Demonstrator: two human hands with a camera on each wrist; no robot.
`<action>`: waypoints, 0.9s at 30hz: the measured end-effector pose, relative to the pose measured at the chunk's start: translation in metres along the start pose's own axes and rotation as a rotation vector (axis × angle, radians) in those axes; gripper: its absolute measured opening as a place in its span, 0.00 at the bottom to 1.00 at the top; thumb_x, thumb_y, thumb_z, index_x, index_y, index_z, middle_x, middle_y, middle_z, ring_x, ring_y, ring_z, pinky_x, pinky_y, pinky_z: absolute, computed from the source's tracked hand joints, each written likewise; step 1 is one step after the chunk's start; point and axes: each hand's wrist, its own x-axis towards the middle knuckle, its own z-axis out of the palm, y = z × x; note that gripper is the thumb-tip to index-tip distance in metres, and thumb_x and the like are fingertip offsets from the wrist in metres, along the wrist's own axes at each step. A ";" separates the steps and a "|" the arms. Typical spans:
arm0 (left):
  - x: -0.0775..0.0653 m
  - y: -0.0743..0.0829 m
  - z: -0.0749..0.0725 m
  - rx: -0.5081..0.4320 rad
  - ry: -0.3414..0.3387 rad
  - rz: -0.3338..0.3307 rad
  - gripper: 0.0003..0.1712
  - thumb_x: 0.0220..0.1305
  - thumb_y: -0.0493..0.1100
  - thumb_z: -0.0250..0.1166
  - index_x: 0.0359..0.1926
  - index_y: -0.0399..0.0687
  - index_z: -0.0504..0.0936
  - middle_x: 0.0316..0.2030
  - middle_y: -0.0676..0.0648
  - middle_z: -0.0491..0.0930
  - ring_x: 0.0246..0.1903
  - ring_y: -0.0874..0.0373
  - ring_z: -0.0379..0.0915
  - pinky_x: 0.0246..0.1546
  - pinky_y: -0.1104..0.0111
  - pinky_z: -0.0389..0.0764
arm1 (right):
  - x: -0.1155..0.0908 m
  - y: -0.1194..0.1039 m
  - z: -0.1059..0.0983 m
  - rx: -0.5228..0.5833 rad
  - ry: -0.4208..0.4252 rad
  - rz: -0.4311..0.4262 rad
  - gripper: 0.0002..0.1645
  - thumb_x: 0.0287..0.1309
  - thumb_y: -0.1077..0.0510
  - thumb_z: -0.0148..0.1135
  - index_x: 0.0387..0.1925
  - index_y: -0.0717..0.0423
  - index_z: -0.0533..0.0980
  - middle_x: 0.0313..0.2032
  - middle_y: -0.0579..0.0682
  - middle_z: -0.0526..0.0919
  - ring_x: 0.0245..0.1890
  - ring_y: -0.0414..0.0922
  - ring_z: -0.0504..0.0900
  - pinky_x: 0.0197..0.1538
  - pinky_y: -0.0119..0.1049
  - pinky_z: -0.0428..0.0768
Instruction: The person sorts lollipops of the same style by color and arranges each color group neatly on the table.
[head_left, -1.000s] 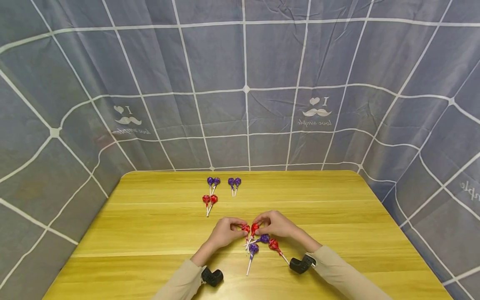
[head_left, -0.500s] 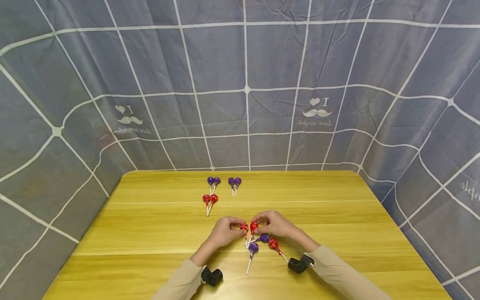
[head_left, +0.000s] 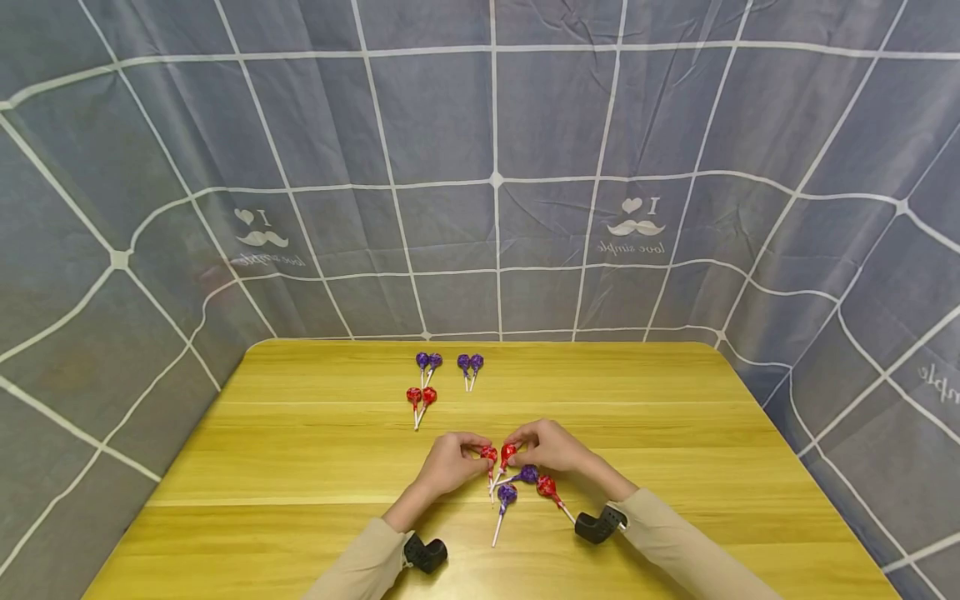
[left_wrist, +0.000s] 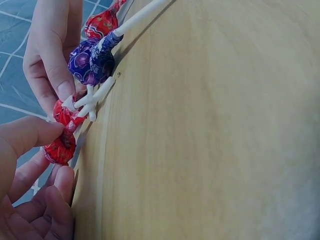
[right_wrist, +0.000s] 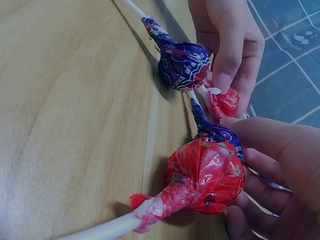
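Observation:
Near the middle of the table, my left hand (head_left: 452, 460) pinches the head of a red-wrapped lollipop (head_left: 489, 454) between thumb and fingers. Close on its right, my right hand (head_left: 551, 446) pinches a second red lollipop (head_left: 508, 453) by its head. Their white sticks point toward me and cross, as the left wrist view shows. Just below the right hand lies a purple lollipop (head_left: 528, 474), its stick reaching left to the crossed sticks. Another purple lollipop (head_left: 507, 494) lies nearer me. A loose red lollipop (head_left: 547, 487) rests under the right wrist, partly overlapped by the black wrist mount.
Toward the back of the wooden table (head_left: 300, 467) lie a pair of purple lollipops (head_left: 429, 361), another purple pair (head_left: 470, 362) to its right, and a red pair (head_left: 422, 396) in front. A grey curtain (head_left: 420, 225) with white lines encloses the table's back and sides.
Both hands have shifted the two red lollipops slightly left, and their sticks now cross nearer the lower ends. The other lollipops stay where they were.

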 end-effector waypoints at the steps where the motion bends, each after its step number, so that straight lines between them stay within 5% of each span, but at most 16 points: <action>1: 0.000 0.000 0.000 -0.001 0.002 0.000 0.17 0.52 0.38 0.70 0.44 0.36 0.85 0.37 0.40 0.86 0.21 0.66 0.69 0.19 0.76 0.70 | 0.000 0.000 0.000 -0.001 0.000 0.003 0.18 0.52 0.55 0.70 0.45 0.57 0.83 0.32 0.46 0.86 0.20 0.34 0.71 0.23 0.25 0.68; 27: 0.002 -0.008 -0.016 -0.023 0.091 -0.024 0.16 0.49 0.38 0.72 0.42 0.38 0.85 0.36 0.41 0.86 0.20 0.65 0.70 0.20 0.76 0.72 | 0.012 -0.003 0.001 0.048 0.047 -0.035 0.17 0.51 0.57 0.70 0.43 0.60 0.81 0.34 0.52 0.86 0.25 0.35 0.74 0.30 0.25 0.72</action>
